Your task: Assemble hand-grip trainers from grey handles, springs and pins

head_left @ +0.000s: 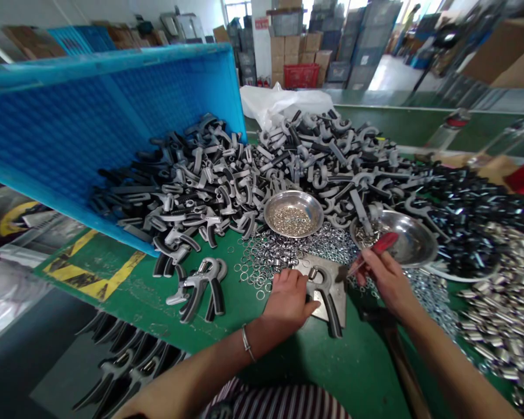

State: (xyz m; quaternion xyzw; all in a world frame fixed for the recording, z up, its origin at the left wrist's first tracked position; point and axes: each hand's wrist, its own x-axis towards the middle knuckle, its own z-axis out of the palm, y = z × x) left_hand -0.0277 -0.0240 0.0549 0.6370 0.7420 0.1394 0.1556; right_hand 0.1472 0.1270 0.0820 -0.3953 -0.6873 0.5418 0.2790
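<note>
My left hand (286, 299) is closed over one side of a grey and black hand grip (330, 302), its thumb stretched across the lower part. The hand grip lies on a square metal plate (341, 314), its coil spring showing near the top. To the right, my right hand (386, 279) pinches a red-handled screwdriver (385, 242), whose thin shaft points down and left beside the plate. A hammer (393, 343) lies below the right hand, partly under the forearm. More hand grips (205, 288) with springs lie to the left of my left hand.
Beyond the plate lie loose metal rings (262, 262) and two steel bowls (293, 214) of small parts. A big pile of grey handles (227, 174) spills from a tipped blue crate (135, 99). Black parts (471, 203) and shiny metal cylinders (498, 308) heap at right.
</note>
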